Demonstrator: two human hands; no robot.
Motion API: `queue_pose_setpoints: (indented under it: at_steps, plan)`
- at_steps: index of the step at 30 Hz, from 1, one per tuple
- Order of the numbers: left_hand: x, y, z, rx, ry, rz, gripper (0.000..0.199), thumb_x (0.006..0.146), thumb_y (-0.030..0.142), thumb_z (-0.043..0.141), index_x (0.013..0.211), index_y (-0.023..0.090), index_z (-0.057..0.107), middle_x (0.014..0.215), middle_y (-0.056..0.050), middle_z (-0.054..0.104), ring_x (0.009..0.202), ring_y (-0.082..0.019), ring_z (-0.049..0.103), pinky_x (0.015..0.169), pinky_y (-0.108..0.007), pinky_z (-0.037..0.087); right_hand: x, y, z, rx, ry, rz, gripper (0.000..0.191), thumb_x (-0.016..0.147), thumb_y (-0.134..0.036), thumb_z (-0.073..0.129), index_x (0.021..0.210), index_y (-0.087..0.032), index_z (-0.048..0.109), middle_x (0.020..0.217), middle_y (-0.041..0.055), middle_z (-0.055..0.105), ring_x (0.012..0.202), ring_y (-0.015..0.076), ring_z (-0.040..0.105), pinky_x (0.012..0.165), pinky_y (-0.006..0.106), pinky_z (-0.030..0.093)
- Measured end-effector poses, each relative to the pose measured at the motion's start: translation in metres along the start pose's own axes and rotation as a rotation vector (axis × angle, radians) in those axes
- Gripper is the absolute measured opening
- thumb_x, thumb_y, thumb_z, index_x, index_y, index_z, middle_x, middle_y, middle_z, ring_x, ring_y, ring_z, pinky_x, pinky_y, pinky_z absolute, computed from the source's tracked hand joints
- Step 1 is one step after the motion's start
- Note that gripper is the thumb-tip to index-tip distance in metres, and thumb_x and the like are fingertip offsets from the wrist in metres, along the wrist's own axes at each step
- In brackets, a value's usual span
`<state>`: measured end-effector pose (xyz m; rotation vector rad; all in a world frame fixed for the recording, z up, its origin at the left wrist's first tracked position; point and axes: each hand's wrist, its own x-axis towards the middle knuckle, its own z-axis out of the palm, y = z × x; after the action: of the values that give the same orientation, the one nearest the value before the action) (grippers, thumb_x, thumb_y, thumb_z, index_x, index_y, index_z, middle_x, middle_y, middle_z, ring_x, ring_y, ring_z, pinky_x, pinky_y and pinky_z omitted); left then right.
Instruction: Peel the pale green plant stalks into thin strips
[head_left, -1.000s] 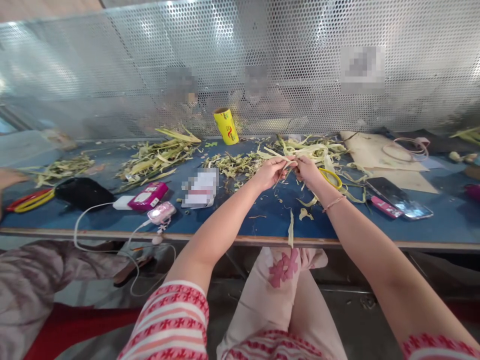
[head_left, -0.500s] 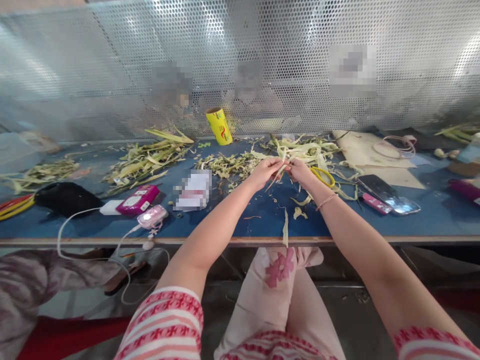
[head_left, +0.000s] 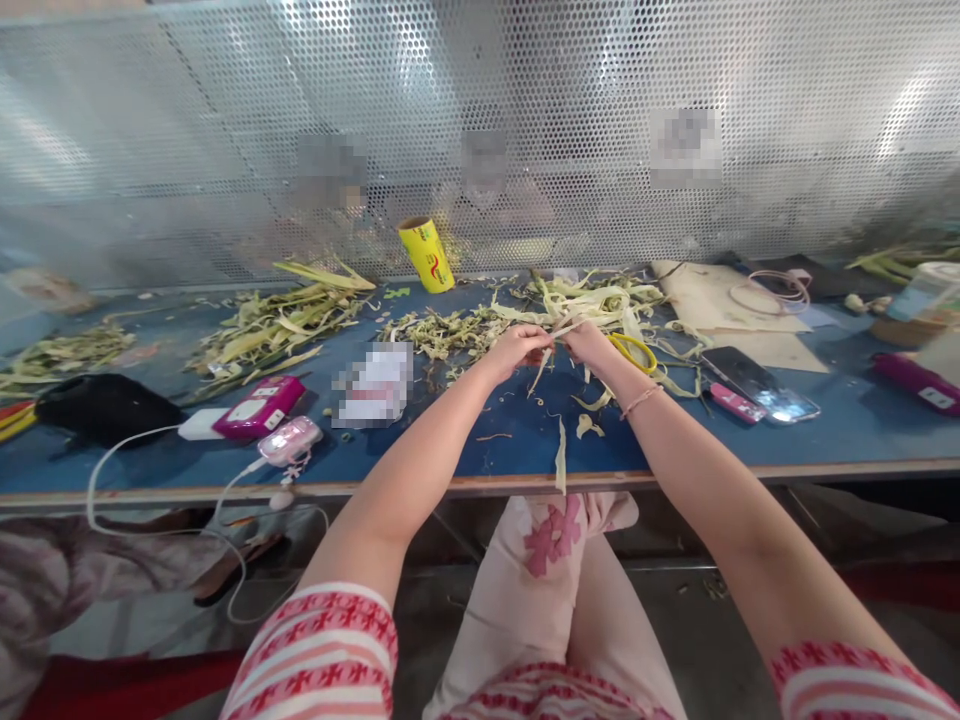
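Pale plant strip [head_left: 541, 370]: probably very light, soft and limp, easy to bend; likely to tear or split lengthwise along the fibres; perhaps slightly slick if moist.
Where to take hold: best between thumb and forefinger, near an end or close to the point of parting; apt to slip or fray under a hard tug.
Place of the strip: in and between the fingertips of both hands, just over the blue tabletop [head_left: 480, 452], one end dangling at 6 o'clock below the meeting fingers.
Left hand [head_left: 521, 348]: fingers curled to a pinch, gripping the strip from the 9 o'clock side.
Right hand [head_left: 589, 345]: fingers bunched close, apparently pinching the same strip from the 3 o'clock side; exact finger placement too small to tell.
Long strips pile [head_left: 607, 300]: at 1 to 2 o'clock from the fingertips, near.
Shredded pieces [head_left: 439, 335]: at 9 to 10 o'clock, beside the left hand.
Yellow loop [head_left: 634, 352]: at 3 o'clock, just beside the right wrist.
Loose strip [head_left: 560, 455]: at 6 o'clock, by the table edge.
Pale curl [head_left: 589, 427]: at 5 o'clock, flat on the blue.
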<state>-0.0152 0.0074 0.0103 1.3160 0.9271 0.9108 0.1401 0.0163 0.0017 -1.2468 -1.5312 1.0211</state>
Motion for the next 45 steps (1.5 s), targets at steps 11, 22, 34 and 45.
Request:
queue_pose_setpoints:
  at_steps: [11,22,34,45]
  plan:
    - [-0.001,0.005,0.002,-0.154,0.091,-0.175,0.012,0.068,0.008,0.073,0.068,0.014,0.062,0.052,0.002,0.059,0.045,-0.007,0.055,0.054,-0.021,0.047,-0.004,-0.002,-0.001,-0.626,0.037,-0.106,0.020,0.082,-0.019,0.054,0.064,-0.020,0.063,0.074,0.0070,0.068,0.074,0.0177,0.061,0.070,0.027,0.046]
    - [0.005,-0.002,-0.002,-0.046,0.219,-0.034,0.014,0.064,0.011,0.077,0.068,0.014,0.063,0.052,0.003,0.059,0.047,-0.007,0.053,0.055,-0.021,0.045,-0.009,-0.005,-0.001,-0.746,0.042,-0.121,0.022,0.087,-0.021,0.051,0.084,-0.016,0.072,0.095,0.0110,0.074,0.092,0.0224,0.066,0.081,0.029,0.048]
    - [0.004,0.000,0.005,0.000,0.358,0.040,0.012,0.066,0.012,0.073,0.065,0.015,0.061,0.050,0.003,0.058,0.046,-0.008,0.050,0.055,-0.021,0.042,-0.005,-0.002,0.002,-0.594,0.089,-0.306,0.019,0.079,-0.018,0.061,0.097,-0.013,0.066,0.095,0.0091,0.067,0.101,0.0211,0.059,0.093,0.034,0.046]
    - [0.001,0.004,0.006,-0.191,0.368,-0.014,0.013,0.066,0.008,0.071,0.068,0.014,0.059,0.056,0.003,0.060,0.050,-0.007,0.056,0.056,-0.020,0.047,-0.008,-0.006,0.000,-0.442,0.084,-0.532,0.015,0.082,-0.010,0.057,0.092,-0.015,0.066,0.100,0.0077,0.063,0.098,0.0171,0.059,0.094,0.031,0.045]
